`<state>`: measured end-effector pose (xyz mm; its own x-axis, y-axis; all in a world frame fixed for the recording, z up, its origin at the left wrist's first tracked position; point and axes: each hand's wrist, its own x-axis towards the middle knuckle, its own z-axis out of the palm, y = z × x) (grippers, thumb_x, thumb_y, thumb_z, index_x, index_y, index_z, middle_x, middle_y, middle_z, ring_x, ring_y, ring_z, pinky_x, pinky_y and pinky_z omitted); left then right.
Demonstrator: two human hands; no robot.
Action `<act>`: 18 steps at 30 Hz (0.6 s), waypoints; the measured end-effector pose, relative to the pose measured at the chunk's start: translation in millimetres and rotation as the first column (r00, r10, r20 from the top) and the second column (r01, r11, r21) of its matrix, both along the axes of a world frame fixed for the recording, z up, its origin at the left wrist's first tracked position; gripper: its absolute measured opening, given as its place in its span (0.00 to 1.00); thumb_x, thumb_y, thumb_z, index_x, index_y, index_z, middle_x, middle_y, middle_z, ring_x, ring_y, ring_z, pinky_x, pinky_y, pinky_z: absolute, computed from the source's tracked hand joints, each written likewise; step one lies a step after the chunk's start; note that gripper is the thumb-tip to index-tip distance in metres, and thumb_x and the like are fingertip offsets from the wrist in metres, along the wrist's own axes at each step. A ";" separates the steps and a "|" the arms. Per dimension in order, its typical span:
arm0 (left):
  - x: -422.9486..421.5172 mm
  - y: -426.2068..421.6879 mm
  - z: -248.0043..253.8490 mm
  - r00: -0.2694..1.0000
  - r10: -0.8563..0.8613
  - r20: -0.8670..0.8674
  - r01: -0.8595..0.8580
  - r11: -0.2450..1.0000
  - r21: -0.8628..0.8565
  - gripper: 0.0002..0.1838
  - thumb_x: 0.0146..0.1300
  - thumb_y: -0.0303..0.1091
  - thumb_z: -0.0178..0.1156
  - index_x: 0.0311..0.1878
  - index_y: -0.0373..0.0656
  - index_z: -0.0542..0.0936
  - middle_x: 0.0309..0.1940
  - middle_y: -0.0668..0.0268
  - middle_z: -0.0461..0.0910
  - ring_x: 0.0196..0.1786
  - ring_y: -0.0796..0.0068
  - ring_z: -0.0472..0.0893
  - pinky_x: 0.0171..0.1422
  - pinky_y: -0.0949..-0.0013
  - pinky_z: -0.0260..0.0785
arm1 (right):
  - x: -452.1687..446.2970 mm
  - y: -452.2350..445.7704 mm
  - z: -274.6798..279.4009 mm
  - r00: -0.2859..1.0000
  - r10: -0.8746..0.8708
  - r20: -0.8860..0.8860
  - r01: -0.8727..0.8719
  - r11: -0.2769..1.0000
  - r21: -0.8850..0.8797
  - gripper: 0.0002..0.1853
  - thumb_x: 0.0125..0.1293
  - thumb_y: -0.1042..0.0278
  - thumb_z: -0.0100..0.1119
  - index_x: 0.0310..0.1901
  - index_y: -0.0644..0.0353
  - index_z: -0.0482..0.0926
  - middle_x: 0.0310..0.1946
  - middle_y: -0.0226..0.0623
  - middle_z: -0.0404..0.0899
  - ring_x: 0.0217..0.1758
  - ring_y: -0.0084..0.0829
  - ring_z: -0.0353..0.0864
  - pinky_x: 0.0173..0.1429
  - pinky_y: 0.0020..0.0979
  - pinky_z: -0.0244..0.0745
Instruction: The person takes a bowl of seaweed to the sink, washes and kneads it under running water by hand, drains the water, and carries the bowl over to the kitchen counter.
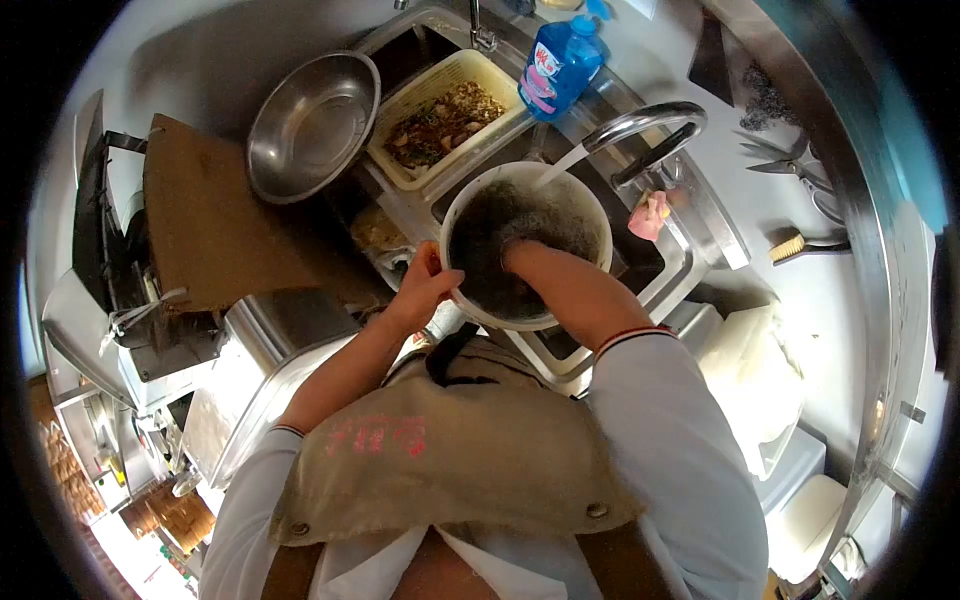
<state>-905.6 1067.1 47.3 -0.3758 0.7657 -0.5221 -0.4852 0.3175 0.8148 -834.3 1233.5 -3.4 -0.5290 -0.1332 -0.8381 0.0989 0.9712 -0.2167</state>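
A round white bucket (603,225) stands in the sink, filled with dark, murky contents. My left hand (425,288) grips its left rim, thumb and fingers closed on the edge. Into the middle of the bucket reaches my right hand (517,258); its fingers are hidden in the dark contents, so I cannot see whether they hold anything. From the curved metal faucet (650,115), a whitish stream runs down into the bucket at its upper right.
Behind the bucket are a cream basket (392,165) of food scraps, a steel basin (315,125) and a blue soap bottle (562,68). A pink cloth (648,215) lies at the sink's right. Scissors (800,172) and a brush (808,245) hang on the right wall.
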 end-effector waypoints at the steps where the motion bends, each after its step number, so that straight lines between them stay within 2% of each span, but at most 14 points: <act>1: 0.4 0.6 -0.7 1.000 0.009 -0.004 -0.009 1.000 0.001 0.19 0.53 0.28 0.58 0.46 0.41 0.63 0.35 0.62 0.69 0.35 0.73 0.73 0.37 0.68 0.69 | -2.7 1.8 -1.5 0.999 -0.012 0.032 0.012 1.000 0.012 0.30 0.59 0.60 0.55 0.64 0.51 0.60 0.60 0.43 0.63 0.59 0.40 0.66 0.60 0.45 0.62; 6: -0.7 2.7 -5.9 1.000 0.010 0.007 -0.010 1.000 -0.012 0.21 0.52 0.29 0.59 0.48 0.41 0.63 0.36 0.63 0.70 0.36 0.72 0.74 0.37 0.69 0.70 | -17.0 7.3 -4.1 0.974 -0.034 0.225 0.019 0.998 0.067 0.30 0.59 0.60 0.55 0.64 0.51 0.60 0.60 0.43 0.62 0.59 0.41 0.66 0.60 0.44 0.62; 7: -0.6 2.2 -5.6 1.000 0.018 0.014 -0.018 1.000 -0.018 0.21 0.52 0.29 0.59 0.48 0.42 0.63 0.37 0.63 0.71 0.37 0.72 0.74 0.37 0.69 0.70 | -18.1 6.1 3.9 0.977 -0.055 0.204 0.043 0.997 0.067 0.30 0.59 0.60 0.55 0.63 0.51 0.60 0.60 0.42 0.62 0.59 0.41 0.66 0.60 0.44 0.62; 8: -0.1 0.6 -3.3 1.000 0.014 0.022 -0.014 1.000 -0.016 0.21 0.52 0.29 0.59 0.48 0.42 0.62 0.37 0.63 0.71 0.37 0.72 0.75 0.37 0.69 0.70 | -12.9 3.3 12.2 0.983 -0.095 0.155 0.088 0.995 0.053 0.30 0.59 0.60 0.55 0.63 0.52 0.60 0.61 0.42 0.62 0.59 0.41 0.66 0.60 0.44 0.62; 11: 0.1 2.3 5.1 0.999 0.011 0.042 -0.011 1.000 0.002 0.22 0.52 0.29 0.59 0.49 0.42 0.62 0.38 0.63 0.71 0.37 0.73 0.75 0.37 0.69 0.71 | 27.3 0.0 79.9 0.937 -0.248 -0.248 0.243 0.969 -0.052 0.28 0.59 0.61 0.55 0.62 0.50 0.62 0.61 0.45 0.60 0.60 0.43 0.65 0.61 0.42 0.62; 14: -0.5 1.4 3.1 0.999 0.011 0.041 -0.012 1.000 0.010 0.22 0.52 0.29 0.59 0.48 0.42 0.63 0.37 0.63 0.71 0.35 0.73 0.75 0.37 0.69 0.71 | 58.9 28.8 105.3 0.850 -0.403 -0.338 0.310 0.903 -0.298 0.26 0.59 0.62 0.54 0.61 0.48 0.63 0.60 0.48 0.60 0.59 0.48 0.65 0.61 0.41 0.62; 17: -2.3 0.2 -3.9 1.000 -0.001 0.025 0.001 1.000 0.007 0.21 0.52 0.29 0.59 0.48 0.42 0.62 0.36 0.63 0.70 0.34 0.73 0.74 0.36 0.69 0.71 | 87.5 45.9 103.3 0.647 -0.478 -0.594 0.405 0.875 -0.264 0.21 0.59 0.63 0.53 0.55 0.50 0.68 0.56 0.46 0.64 0.56 0.47 0.68 0.58 0.41 0.65; 18: -2.2 0.3 -4.5 1.000 0.000 0.017 0.000 1.000 -0.001 0.21 0.52 0.29 0.59 0.48 0.42 0.62 0.35 0.63 0.70 0.34 0.73 0.74 0.36 0.69 0.71 | 86.5 45.5 104.3 0.700 -0.407 -0.586 0.416 0.900 -0.128 0.19 0.59 0.63 0.53 0.53 0.51 0.69 0.54 0.45 0.66 0.55 0.46 0.68 0.57 0.41 0.66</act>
<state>-907.7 1067.4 42.8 -0.3667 0.7650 -0.5295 -0.4993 0.3184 0.8058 -747.8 1279.0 100.8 -0.9121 0.2245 -0.3432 0.3474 0.8677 -0.3557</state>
